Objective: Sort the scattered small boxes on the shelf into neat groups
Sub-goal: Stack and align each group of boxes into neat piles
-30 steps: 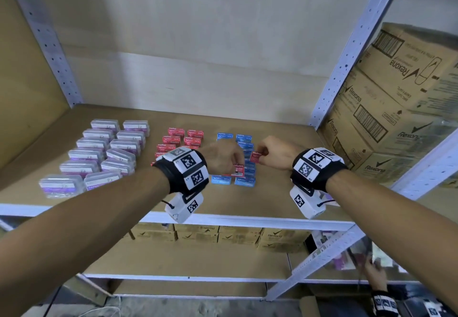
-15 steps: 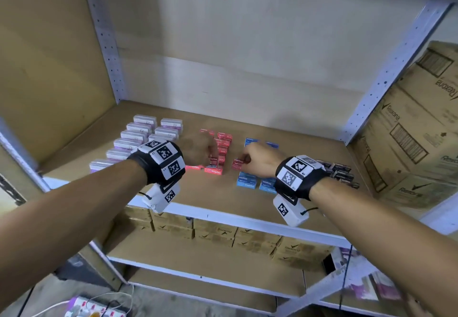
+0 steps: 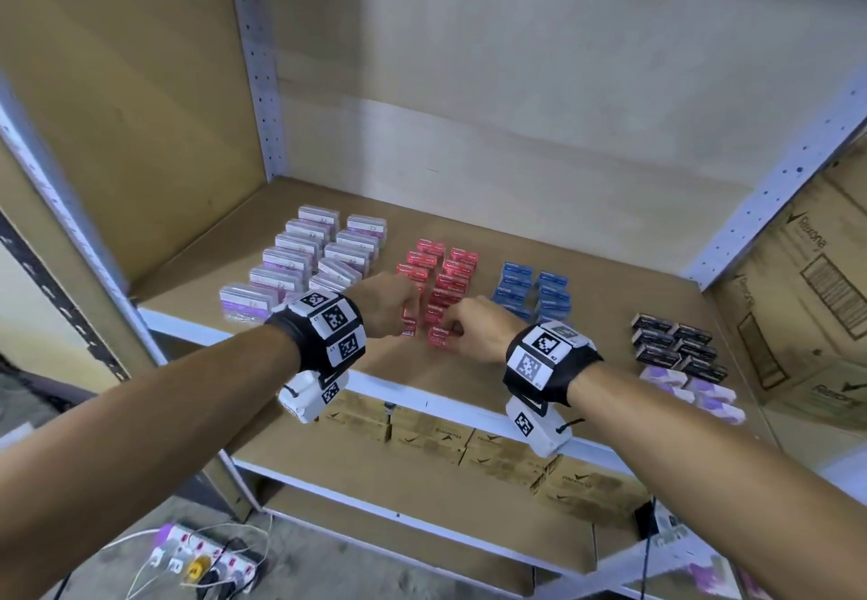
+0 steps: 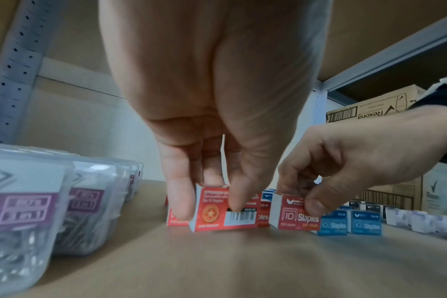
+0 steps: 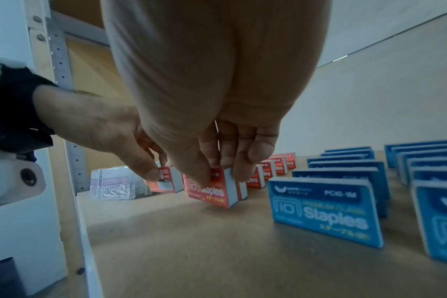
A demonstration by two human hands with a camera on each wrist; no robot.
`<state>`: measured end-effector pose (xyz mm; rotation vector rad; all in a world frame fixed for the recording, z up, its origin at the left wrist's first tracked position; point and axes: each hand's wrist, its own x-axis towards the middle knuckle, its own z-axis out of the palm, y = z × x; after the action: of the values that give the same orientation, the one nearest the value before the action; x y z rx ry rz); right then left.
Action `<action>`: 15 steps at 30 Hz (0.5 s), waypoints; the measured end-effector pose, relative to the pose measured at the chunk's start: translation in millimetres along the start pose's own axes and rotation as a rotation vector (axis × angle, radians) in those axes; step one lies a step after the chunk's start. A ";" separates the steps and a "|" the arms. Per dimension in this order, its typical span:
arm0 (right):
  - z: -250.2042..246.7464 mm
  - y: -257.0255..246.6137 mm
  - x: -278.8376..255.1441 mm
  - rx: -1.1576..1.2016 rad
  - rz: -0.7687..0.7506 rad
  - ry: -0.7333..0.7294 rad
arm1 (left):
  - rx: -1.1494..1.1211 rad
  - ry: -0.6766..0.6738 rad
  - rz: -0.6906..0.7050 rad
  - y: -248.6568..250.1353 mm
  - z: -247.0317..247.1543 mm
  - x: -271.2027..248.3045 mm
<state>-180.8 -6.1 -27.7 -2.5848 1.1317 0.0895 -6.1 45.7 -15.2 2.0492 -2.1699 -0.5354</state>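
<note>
Head view, left hand: my left hand (image 3: pixel 389 306) sits at the near end of the left row of red staple boxes (image 3: pixel 441 271), fingers curled down onto the front box.
Head view, right hand: my right hand (image 3: pixel 478 327) pinches the front box of the right red row.
Head view, shelf: on the shelf (image 3: pixel 610 271), clear paperclip cases (image 3: pixel 305 256) stand left of the reds, blue staple boxes (image 3: pixel 535 292) to their right, black boxes (image 3: pixel 675 346) and pale purple boxes (image 3: pixel 694 393) far right.
Left wrist view: thumb and fingers (image 4: pixel 181 201) of the left hand grip a red box with barcode (image 4: pixel 225 213) standing on the board; beside it the right hand holds a red Staples box (image 4: pixel 293 213).
Right wrist view: my thumb and fingers clamp the red Staples box (image 5: pixel 212 191), its lower edge at the board; whether it touches, I cannot tell. Blue boxes stand in rows to the right.
</note>
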 end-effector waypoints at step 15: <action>8.7 2.9 9.0 0.003 -0.008 -0.008 | 0.049 -0.129 0.027 -12.0 15.1 -3.0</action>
<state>-176.2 -11.6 -38.3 -2.5842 1.1172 0.0963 0.8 51.0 -32.6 2.0609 -2.3001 -0.6346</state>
